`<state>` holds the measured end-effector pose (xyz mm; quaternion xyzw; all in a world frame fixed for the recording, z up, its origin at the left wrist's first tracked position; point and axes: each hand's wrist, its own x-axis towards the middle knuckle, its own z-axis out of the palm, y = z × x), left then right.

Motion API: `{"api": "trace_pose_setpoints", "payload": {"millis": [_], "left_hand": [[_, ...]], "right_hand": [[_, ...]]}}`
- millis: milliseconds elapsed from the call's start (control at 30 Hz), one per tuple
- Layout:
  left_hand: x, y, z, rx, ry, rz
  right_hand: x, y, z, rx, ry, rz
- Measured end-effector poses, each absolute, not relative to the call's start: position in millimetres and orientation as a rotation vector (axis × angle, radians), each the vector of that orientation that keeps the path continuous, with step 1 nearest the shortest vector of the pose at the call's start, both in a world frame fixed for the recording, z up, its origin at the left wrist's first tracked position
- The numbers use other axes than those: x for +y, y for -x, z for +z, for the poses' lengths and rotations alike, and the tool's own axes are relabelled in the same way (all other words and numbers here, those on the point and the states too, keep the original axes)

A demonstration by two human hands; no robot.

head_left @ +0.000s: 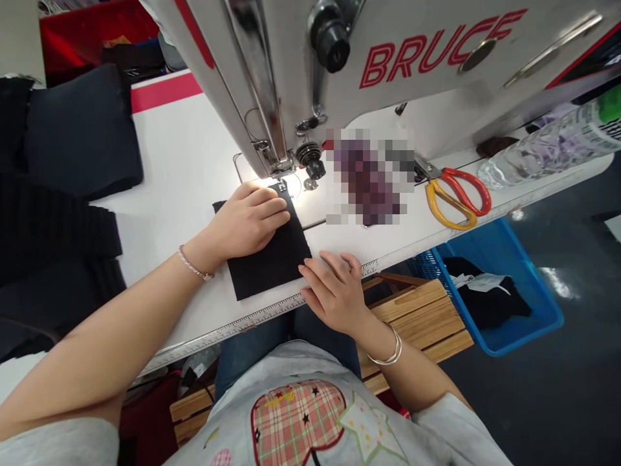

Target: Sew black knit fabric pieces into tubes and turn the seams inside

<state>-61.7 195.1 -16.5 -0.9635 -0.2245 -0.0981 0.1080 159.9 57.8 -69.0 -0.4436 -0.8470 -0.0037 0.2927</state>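
A square piece of black fabric [269, 259] lies flat on the white sewing table [169, 149], its far corner just under the presser foot [281, 182] of a silver BRUCE sewing machine [310, 71]. My left hand [247, 220] rests flat on top of the cloth, fingers together, holding it down without gripping it. My right hand [334, 291] lies on the table by the cloth's near edge, its fingertips touching the fabric. The needle area is partly hidden by the machine's body.
A metal ruler [252, 317] runs along the table's near edge. Red-and-yellow scissors [456, 197] and a plastic bottle [548, 152] lie to the right, beside a pixelated blurred patch [369, 178]. Stacked black fabric [82, 129] sits left; a blue basket [499, 291] holds black cloth.
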Motion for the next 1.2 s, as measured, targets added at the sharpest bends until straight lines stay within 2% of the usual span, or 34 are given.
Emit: {"api": "trace_pose_setpoints", "payload": {"millis": [167,567,867,1067,1200], "left_hand": [[198,62,-19,-0.512,2.851,-0.395],[184,63,-8,-0.724,2.974,-0.114],[150,45,-6,-1.195,2.832,-0.226],[143,50,-17,-1.139,2.797,-0.28],[148,56,-20,-0.879,2.881,-0.245]], "right_hand": [[57,-160,-70,-2.264,1.185,-0.011],[56,-161,-71,-2.3,1.21,-0.019],[58,-162,-68,-2.29,1.182,-0.018],[57,-161,-70,-2.293,1.187,-0.054],[56,-161,-72,-2.286,1.181,-0.046]]}}
